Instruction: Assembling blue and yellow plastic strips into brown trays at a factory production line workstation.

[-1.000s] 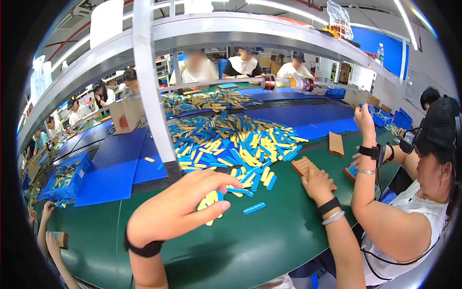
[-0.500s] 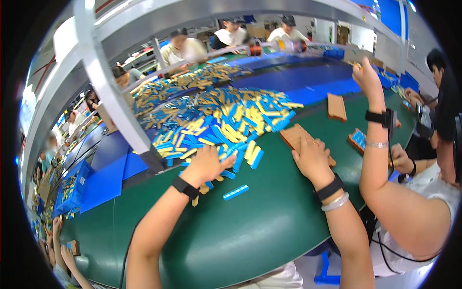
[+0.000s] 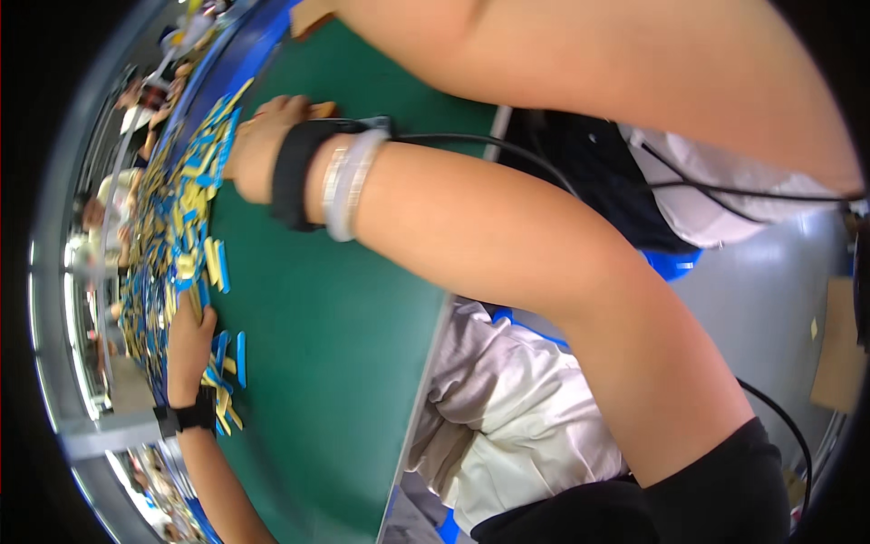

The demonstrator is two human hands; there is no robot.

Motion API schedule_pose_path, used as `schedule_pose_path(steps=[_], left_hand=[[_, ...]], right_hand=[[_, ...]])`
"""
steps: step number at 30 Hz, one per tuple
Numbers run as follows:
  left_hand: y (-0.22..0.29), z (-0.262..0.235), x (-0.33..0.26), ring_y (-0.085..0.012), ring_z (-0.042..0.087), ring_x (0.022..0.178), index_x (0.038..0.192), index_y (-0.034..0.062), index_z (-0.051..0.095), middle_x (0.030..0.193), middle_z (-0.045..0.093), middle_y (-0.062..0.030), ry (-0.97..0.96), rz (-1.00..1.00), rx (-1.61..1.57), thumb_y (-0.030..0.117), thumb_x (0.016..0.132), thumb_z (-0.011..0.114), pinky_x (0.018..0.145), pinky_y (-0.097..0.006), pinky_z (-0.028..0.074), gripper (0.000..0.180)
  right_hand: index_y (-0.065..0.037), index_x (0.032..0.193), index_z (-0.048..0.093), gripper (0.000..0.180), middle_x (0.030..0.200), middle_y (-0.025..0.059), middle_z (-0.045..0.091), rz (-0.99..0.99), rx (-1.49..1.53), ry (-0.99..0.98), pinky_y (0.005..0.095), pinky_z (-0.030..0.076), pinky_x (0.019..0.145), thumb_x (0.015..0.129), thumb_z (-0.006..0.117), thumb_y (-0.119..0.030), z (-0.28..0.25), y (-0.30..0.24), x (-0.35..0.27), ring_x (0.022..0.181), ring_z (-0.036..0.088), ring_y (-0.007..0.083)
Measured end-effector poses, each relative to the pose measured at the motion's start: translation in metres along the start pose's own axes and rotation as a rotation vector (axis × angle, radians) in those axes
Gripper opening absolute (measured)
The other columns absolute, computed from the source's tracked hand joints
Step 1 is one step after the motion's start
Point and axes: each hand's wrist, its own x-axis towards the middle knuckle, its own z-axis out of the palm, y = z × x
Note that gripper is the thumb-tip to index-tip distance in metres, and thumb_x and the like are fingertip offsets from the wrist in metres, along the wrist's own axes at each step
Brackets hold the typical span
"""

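My left hand (image 3: 190, 349), with a black wrist strap, reaches into the pile of blue and yellow strips (image 3: 190, 213). Its thumb stands apart from the fingers, beside a yellow strip; the hand looks open, though the fingertips blend into the pile. Higher in the picture, my right hand (image 3: 258, 150) is closed over a brown grooved tray (image 3: 323, 110). Only a small end of that tray shows past the wrist, which bears a black band and pale bracelets. A single blue strip (image 3: 241, 360) lies on the green table (image 3: 308, 335) near my left hand.
Another person's bare arm (image 3: 616, 72) crosses the top, close to my right arm. Another brown piece (image 3: 311, 16) sits at the upper edge. A grey frame post (image 3: 100, 437) stands beside my left wrist. Black cables (image 3: 544, 172) hang past the table edge.
The whole view has turned sideways and swung to the right, now showing my right arm up to its sleeve. Both hands stay near the same places, at the strips and the tray.
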Motion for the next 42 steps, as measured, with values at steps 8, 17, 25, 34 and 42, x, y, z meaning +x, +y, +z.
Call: schedule_pose_path(steps=[8, 17, 25, 34, 42], left_hand=[[-0.015, 0.004, -0.003, -0.0415, 0.055, 0.077, 0.11, -0.0052, 0.043, 0.084, 0.056, -0.0276, 0.041, 0.007, -0.02, 0.016, 0.087, 0.045, 0.069, -0.043, 0.042, 0.031], [-0.011, 0.005, 0.003, -0.0459, 0.053, 0.079, 0.113, -0.0018, 0.036, 0.086, 0.055, -0.0311, -0.07, 0.02, 0.109, 0.013, 0.086, 0.039, 0.07, -0.049, 0.04, 0.031], [-0.008, -0.001, 0.003, -0.0478, 0.054, 0.075, 0.114, 0.0008, 0.035, 0.082, 0.056, -0.0307, -0.032, 0.038, 0.188, 0.014, 0.086, 0.039, 0.065, -0.052, 0.039, 0.032], [0.025, -0.002, 0.004, -0.0485, 0.047, 0.104, 0.121, -0.005, 0.03, 0.11, 0.048, -0.0347, -0.212, -0.169, 0.159, 0.013, 0.089, 0.034, 0.087, -0.045, 0.036, 0.037], [0.005, 0.007, 0.005, -0.0493, 0.052, 0.086, 0.112, -0.0008, 0.033, 0.09, 0.054, -0.0342, -0.047, -0.045, 0.222, 0.009, 0.085, 0.035, 0.075, -0.052, 0.038, 0.029]], right_hand=[[-0.004, 0.104, 0.064, 0.038, 0.112, 0.0251, 0.055, -0.186, 0.024, 0.108, 0.0588, 0.042, 0.078, 0.069, 0.064, -0.019, -0.019, 0.013, -0.055, 0.103, 0.05, 0.0425], [-0.003, 0.1, 0.065, 0.036, 0.1, 0.0189, 0.061, 0.054, 0.077, 0.249, 0.0524, 0.045, 0.072, 0.067, 0.062, -0.017, -0.007, 0.005, -0.049, 0.094, 0.055, 0.0386], [-0.007, 0.096, 0.066, 0.03, 0.097, 0.0095, 0.063, -0.06, 0.219, 0.309, 0.0431, 0.048, 0.074, 0.07, 0.061, -0.02, -0.018, -0.001, -0.012, 0.092, 0.06, 0.0269], [-0.01, 0.09, 0.066, 0.023, 0.088, 0.0052, 0.065, -0.211, 0.077, 0.679, 0.033, 0.051, 0.069, 0.077, 0.059, -0.026, 0.016, 0.022, 0.034, 0.083, 0.063, 0.0218], [-0.01, 0.092, 0.065, 0.024, 0.089, 0.006, 0.065, -0.199, 0.156, 0.562, 0.0337, 0.05, 0.072, 0.078, 0.058, -0.028, 0.014, 0.028, 0.034, 0.084, 0.063, 0.0228]])
